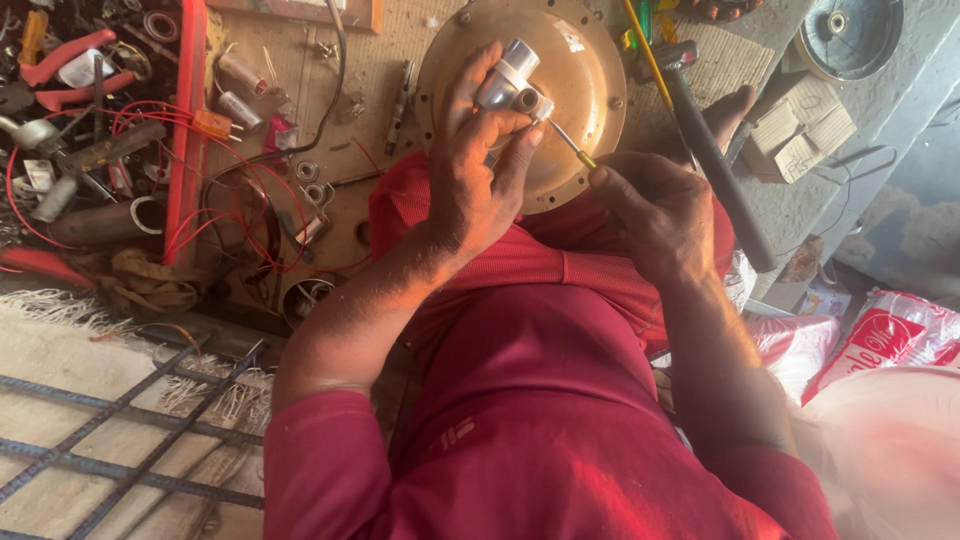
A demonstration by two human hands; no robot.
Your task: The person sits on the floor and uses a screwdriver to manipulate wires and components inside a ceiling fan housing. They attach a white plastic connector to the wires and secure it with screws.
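My left hand (478, 165) grips a small silver cylindrical metal part (508, 82) and holds it up over a round brass-coloured disc (590, 80). In my right hand (655, 210) is a thin screwdriver (570, 145) with a yellow handle. Its metal tip touches the side of the silver part. Both hands sit above my lap, which is covered in red cloth.
A red toolbox (190, 130) at the left holds pliers, wires and metal parts. Loose bearings and red wires (240, 215) lie on the brown board. A black-handled hammer (715, 160) lies to the right, with small cardboard boxes (800, 135) and a grey round cover (850, 35) beyond.
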